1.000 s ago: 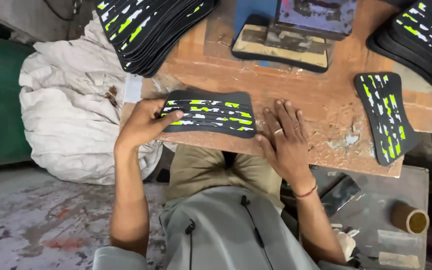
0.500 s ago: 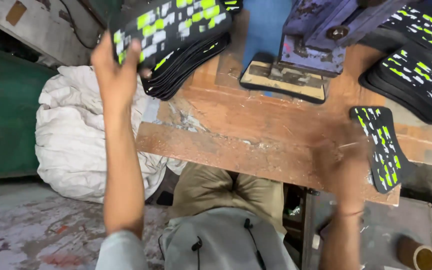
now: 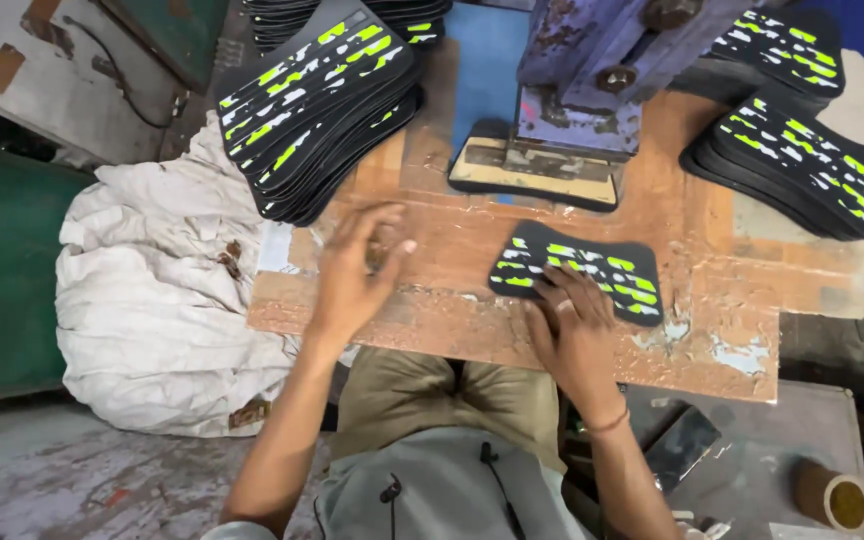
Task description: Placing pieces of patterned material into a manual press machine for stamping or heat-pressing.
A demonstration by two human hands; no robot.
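A worn wooden bench [image 3: 472, 330] fills the middle of the view, with a blue press machine [image 3: 602, 60] standing at its far edge over a flat block [image 3: 532, 180]. A big white cloth sack [image 3: 152, 300] slumps against the bench on the left. Two piles of black pieces with bright green marks flank the machine: a tall fanned pile at the upper left [image 3: 322, 100] and a lower pile at the upper right [image 3: 802, 170].

A single black piece with green marks [image 3: 577, 270] lies flat on the bench, just in front of the block and well apart from both piles. The right hand [image 3: 572, 335] rests on its near edge with fingers spread flat, pressing down on it rather than gripping. The left hand [image 3: 352, 270] hovers over bare wood between the left pile and the single piece, fingers loosely open and slightly blurred, with nothing in it.

The step in hand looks like feeding one piece at a time toward the machine: this piece is laid down and steadied but not yet under the press. The next move likely calls for both hands to slide it squarely onto the block, keeping fingers out from under the head
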